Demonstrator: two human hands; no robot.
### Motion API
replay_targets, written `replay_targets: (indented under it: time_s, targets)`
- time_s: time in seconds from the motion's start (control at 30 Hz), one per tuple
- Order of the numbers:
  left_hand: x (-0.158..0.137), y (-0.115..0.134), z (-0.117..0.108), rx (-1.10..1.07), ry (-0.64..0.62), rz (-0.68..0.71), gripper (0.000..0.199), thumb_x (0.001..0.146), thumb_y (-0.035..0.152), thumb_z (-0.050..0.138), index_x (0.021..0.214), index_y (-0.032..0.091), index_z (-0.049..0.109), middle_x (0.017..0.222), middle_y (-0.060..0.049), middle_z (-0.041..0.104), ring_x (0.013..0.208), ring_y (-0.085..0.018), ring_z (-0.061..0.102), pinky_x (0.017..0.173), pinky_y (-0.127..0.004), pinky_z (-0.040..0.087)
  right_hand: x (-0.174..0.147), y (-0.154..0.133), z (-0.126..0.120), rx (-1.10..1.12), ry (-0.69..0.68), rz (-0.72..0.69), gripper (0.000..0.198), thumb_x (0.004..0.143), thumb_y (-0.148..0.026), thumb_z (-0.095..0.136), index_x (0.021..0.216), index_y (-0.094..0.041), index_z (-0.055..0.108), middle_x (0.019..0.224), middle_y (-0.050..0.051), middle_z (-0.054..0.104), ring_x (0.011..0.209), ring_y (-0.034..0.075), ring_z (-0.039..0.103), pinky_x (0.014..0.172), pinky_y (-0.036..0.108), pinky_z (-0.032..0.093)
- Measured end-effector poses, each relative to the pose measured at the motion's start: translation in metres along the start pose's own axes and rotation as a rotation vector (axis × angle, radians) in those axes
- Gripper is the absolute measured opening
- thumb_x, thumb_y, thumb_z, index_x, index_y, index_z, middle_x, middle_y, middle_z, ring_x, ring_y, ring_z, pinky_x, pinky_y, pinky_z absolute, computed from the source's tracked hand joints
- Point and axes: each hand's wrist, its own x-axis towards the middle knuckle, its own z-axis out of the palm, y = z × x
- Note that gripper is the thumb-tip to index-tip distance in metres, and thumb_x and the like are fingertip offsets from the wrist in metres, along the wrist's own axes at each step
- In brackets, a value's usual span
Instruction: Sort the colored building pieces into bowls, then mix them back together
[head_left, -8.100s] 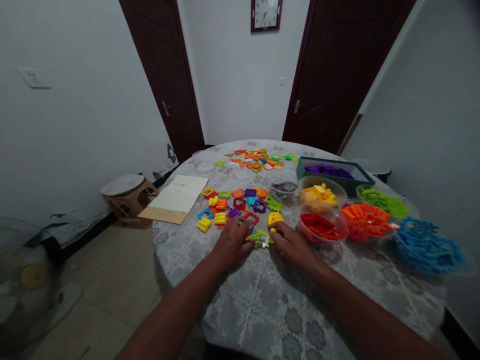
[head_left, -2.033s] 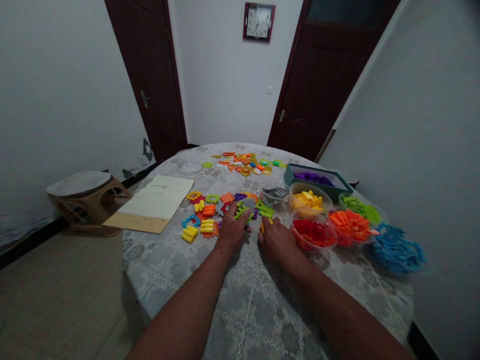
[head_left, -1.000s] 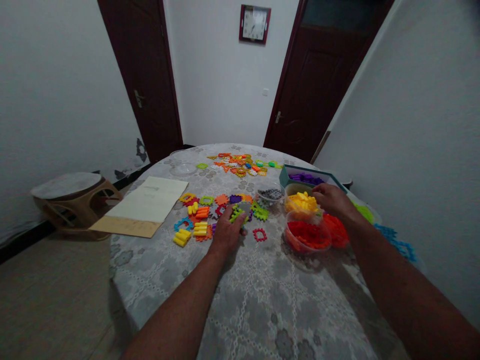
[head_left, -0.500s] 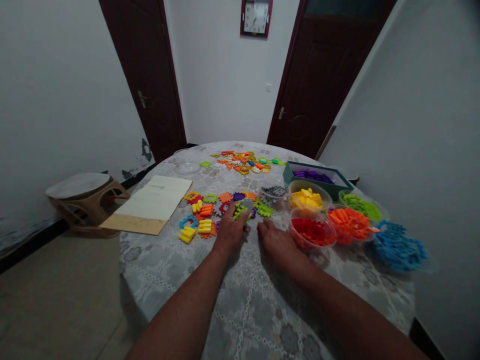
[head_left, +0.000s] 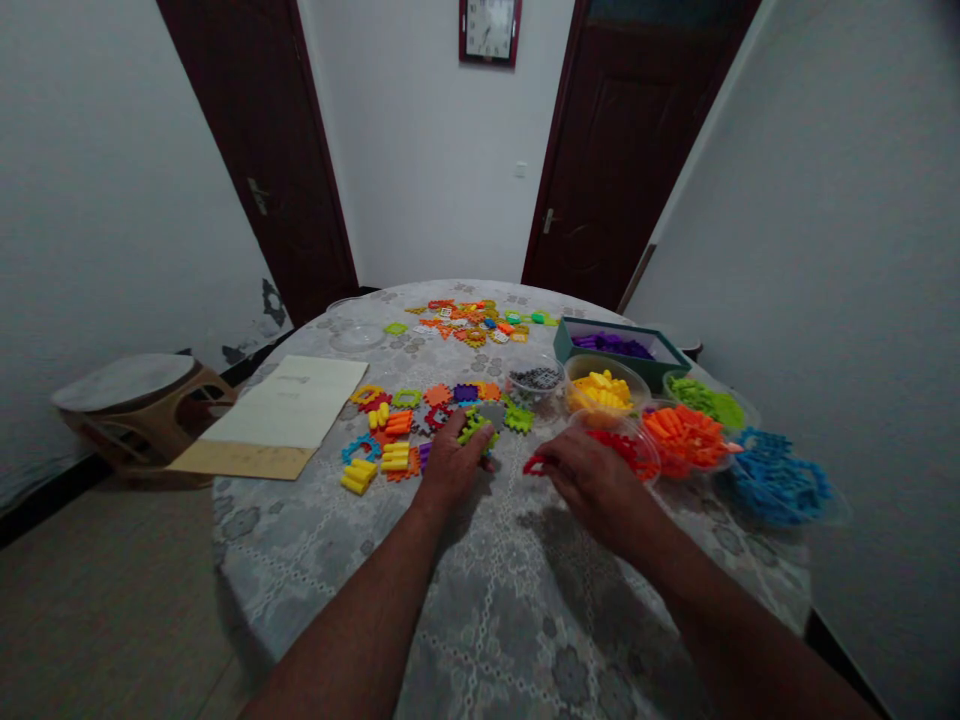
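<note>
Near the middle of the table, my left hand [head_left: 448, 467] is closed on a lime-green toothed plastic building piece [head_left: 475, 427]. A grey piece shows just beyond it. My right hand [head_left: 592, 480] is a little above the cloth with a small red plastic piece [head_left: 533, 464] pinched at its fingertips. Close beside that hand stands a clear bowl of red pieces [head_left: 624, 450], partly hidden by the hand. Toothed plates and short yellow rods [head_left: 395, 456] lie to the left of my left hand. Another green toothed piece [head_left: 517, 415] rests between the hands, farther back.
Bowls of yellow [head_left: 604, 390], orange [head_left: 686, 435], light green [head_left: 705, 400] and blue pieces [head_left: 780, 475] stand at the right. Behind them is a box of purple pieces [head_left: 613, 345]. A grey-piece bowl [head_left: 535, 378] sits mid-table. Paper [head_left: 289, 400] lies at the left; a loose pile [head_left: 469, 322] lies farther back.
My right hand has lifted off the cloth and now shows a red piece in its fingertips. My left hand stays on the green piece. The view has shifted slightly.
</note>
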Motion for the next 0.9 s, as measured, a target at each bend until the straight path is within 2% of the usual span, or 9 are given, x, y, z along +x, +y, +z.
replay_targets:
  time_s: [0.13, 0.23, 0.3, 0.37, 0.43, 0.53, 0.63, 0.8, 0.9]
  targets:
    - [-0.002, 0.003, 0.003, -0.187, -0.080, -0.082, 0.039, 0.084, 0.051, 0.080, 0.107, 0.022, 0.069, 0.090, 0.000, 0.062, 0.068, -0.014, 0.062, 0.052, -0.025, 0.059, 0.001, 0.053, -0.035, -0.192, 0.289, 0.097, 0.024, 0.101, -0.026, 0.050, 0.106, -0.020, 0.072, 0.107, 0.013, 0.069, 0.100, 0.027, 0.066, 0.090, 0.040, 0.053]
    - [-0.003, 0.004, 0.004, -0.313, -0.172, -0.140, 0.041, 0.080, 0.050, 0.084, 0.106, 0.022, 0.069, 0.092, -0.002, 0.063, 0.074, -0.015, 0.064, 0.051, -0.025, 0.060, 0.005, 0.091, -0.042, -0.353, 0.329, 0.190, 0.028, 0.099, -0.028, 0.048, 0.107, -0.018, 0.073, 0.108, 0.017, 0.070, 0.097, 0.032, 0.067, 0.086, 0.045, 0.055]
    - [-0.005, 0.004, 0.003, -0.370, -0.253, -0.190, 0.044, 0.080, 0.049, 0.086, 0.111, 0.022, 0.070, 0.099, -0.005, 0.066, 0.081, -0.018, 0.067, 0.052, -0.026, 0.061, 0.007, 0.100, -0.039, -0.394, 0.341, 0.197, 0.029, 0.098, -0.029, 0.049, 0.111, -0.017, 0.072, 0.109, 0.019, 0.071, 0.098, 0.033, 0.067, 0.087, 0.048, 0.055]
    - [-0.007, 0.005, 0.002, -0.404, -0.341, -0.243, 0.047, 0.080, 0.047, 0.087, 0.116, 0.022, 0.069, 0.103, -0.008, 0.069, 0.084, -0.020, 0.069, 0.052, -0.028, 0.062, 0.009, 0.093, -0.033, -0.358, 0.367, 0.148, 0.029, 0.100, -0.030, 0.048, 0.110, -0.017, 0.071, 0.108, 0.018, 0.072, 0.101, 0.033, 0.068, 0.092, 0.048, 0.055]
    - [-0.009, 0.005, 0.001, -0.428, -0.416, -0.277, 0.049, 0.080, 0.045, 0.087, 0.120, 0.022, 0.069, 0.106, -0.010, 0.071, 0.086, -0.022, 0.072, 0.054, -0.030, 0.064, 0.011, 0.073, -0.023, -0.253, 0.372, 0.081, 0.027, 0.102, -0.031, 0.047, 0.109, -0.018, 0.070, 0.107, 0.016, 0.073, 0.102, 0.030, 0.068, 0.096, 0.046, 0.054]
    - [-0.012, 0.005, 0.001, -0.455, -0.504, -0.294, 0.053, 0.082, 0.044, 0.087, 0.126, 0.022, 0.067, 0.115, -0.013, 0.073, 0.094, -0.026, 0.075, 0.059, -0.032, 0.066, 0.012, 0.031, -0.005, -0.033, 0.282, 0.020, 0.025, 0.103, -0.032, 0.050, 0.114, -0.020, 0.070, 0.107, 0.012, 0.075, 0.095, 0.025, 0.070, 0.092, 0.040, 0.055]
    - [-0.013, 0.005, 0.000, -0.465, -0.531, -0.304, 0.056, 0.082, 0.043, 0.088, 0.130, 0.023, 0.067, 0.122, -0.015, 0.073, 0.099, -0.029, 0.076, 0.063, -0.035, 0.067, 0.014, 0.002, 0.011, 0.148, 0.175, 0.010, 0.025, 0.102, -0.031, 0.051, 0.116, -0.020, 0.069, 0.104, 0.009, 0.076, 0.089, 0.023, 0.071, 0.086, 0.037, 0.055]
    - [-0.012, 0.007, -0.001, -0.507, -0.525, -0.319, 0.053, 0.083, 0.041, 0.088, 0.129, 0.024, 0.067, 0.125, -0.015, 0.072, 0.101, -0.028, 0.077, 0.065, -0.034, 0.067, 0.020, 0.002, 0.014, 0.397, 0.159, 0.171, 0.025, 0.099, -0.034, 0.055, 0.115, -0.021, 0.069, 0.102, 0.007, 0.077, 0.090, 0.022, 0.072, 0.081, 0.034, 0.054]
    - [-0.011, 0.008, 0.000, -0.527, -0.506, -0.322, 0.056, 0.083, 0.041, 0.088, 0.131, 0.024, 0.065, 0.126, -0.015, 0.071, 0.099, -0.028, 0.077, 0.063, -0.032, 0.067, 0.024, 0.012, 0.007, 0.523, 0.083, 0.234, 0.026, 0.098, -0.038, 0.056, 0.112, -0.021, 0.069, 0.090, 0.003, 0.075, 0.077, 0.019, 0.069, 0.067, 0.030, 0.052]
